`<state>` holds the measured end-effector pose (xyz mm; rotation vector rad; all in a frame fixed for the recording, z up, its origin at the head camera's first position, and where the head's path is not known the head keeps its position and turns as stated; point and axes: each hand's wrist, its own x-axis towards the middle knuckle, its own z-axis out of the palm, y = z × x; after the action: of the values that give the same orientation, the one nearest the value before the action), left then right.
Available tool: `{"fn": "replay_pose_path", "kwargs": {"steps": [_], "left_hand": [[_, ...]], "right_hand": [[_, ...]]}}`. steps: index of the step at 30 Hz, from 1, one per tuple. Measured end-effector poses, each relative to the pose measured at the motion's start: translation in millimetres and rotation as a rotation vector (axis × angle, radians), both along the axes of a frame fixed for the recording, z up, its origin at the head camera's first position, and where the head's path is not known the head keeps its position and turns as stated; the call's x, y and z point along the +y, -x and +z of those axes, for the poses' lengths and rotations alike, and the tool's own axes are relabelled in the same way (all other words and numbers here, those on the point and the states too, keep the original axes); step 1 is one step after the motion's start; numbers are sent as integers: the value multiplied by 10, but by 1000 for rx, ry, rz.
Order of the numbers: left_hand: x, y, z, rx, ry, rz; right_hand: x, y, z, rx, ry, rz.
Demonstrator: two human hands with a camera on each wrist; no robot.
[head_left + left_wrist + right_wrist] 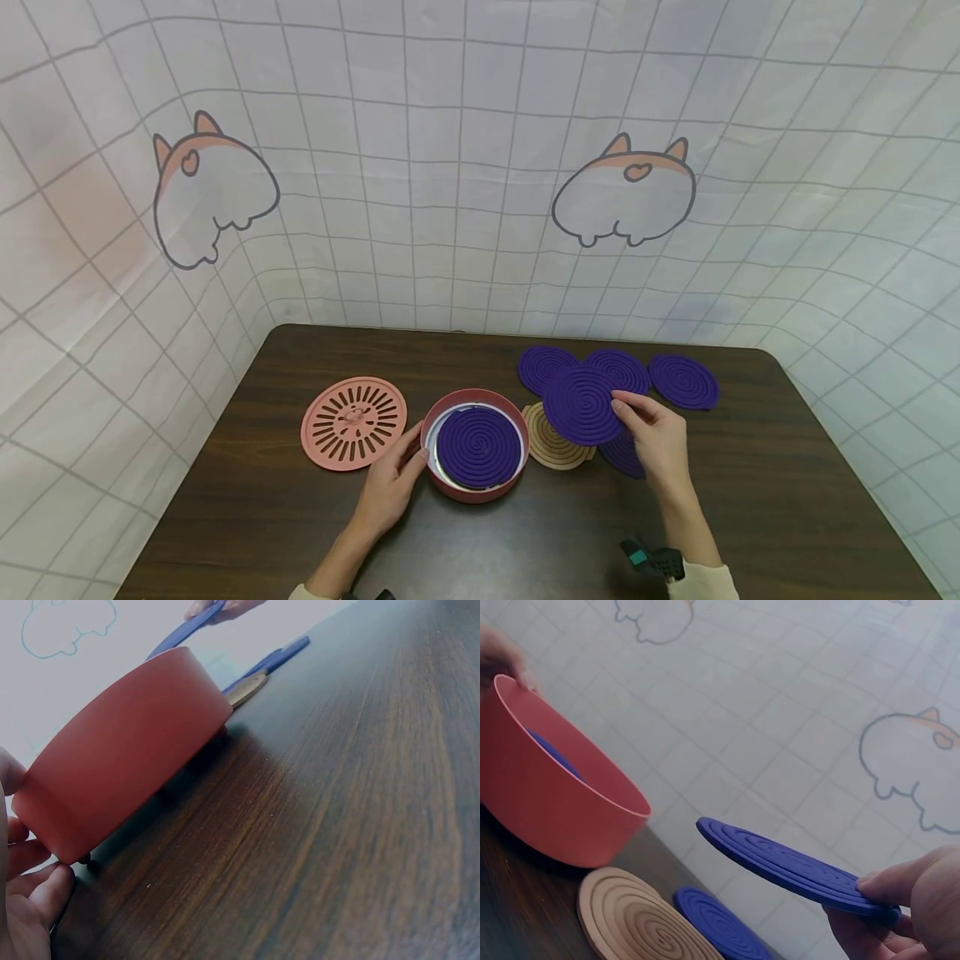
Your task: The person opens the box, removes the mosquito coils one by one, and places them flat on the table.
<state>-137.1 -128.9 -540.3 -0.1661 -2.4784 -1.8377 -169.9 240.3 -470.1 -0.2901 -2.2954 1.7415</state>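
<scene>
My right hand [660,437] pinches a purple mosquito coil [581,406] by its right edge, thumb on top and fingers below. The coil is held up, tilted, over the other coils. With my left hand [390,483] I grip the left side of a round red mosquito coil box [525,467], thumb at the rim and fingers along the outer wall. Inside the box, over its pale inner surface, lies another purple coil [478,447]. The right wrist view shows the held coil [780,862] nearly edge-on, to the right of the open-topped box [555,795].
A pink slotted lid [318,437] lies left of the box. To the right, a tan coil [558,450] sits on the dark wooden table [525,542], with several purple coils [682,382] spread behind and beside it. A patterned curtain [450,208] stands behind the table.
</scene>
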Motion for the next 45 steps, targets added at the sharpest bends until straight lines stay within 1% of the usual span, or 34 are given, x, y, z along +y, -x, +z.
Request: {"fn": "replay_pose_path", "kwargs": {"steps": [7, 13, 17, 19, 24, 25, 34, 42, 45], "left_hand": [[7, -1, 7, 7, 3, -1], [6, 1, 0, 4, -4, 1], [5, 2, -10, 1, -8, -3], [3, 0, -15, 3, -7, -2], [1, 1, -13, 14, -9, -4], [2, 2, -11, 16, -10, -5], [5, 2, 2, 8, -9, -7], [13, -1, 10, -1, 8, 2], [13, -3, 17, 2, 14, 6]], "right_hand": [[127, -18, 16, -27, -14, -63], [211, -6, 49, -19, 41, -104], [283, 7, 59, -19, 79, -151], [324, 11, 64, -14, 122, -172], [424, 14, 60, 31, 288, -220], [444, 13, 57, 39, 305, -229], [615, 19, 4, 98, 395, -312], [775, 25, -46, 129, 485, -372], [830, 33, -68, 141, 503, -395]]}}
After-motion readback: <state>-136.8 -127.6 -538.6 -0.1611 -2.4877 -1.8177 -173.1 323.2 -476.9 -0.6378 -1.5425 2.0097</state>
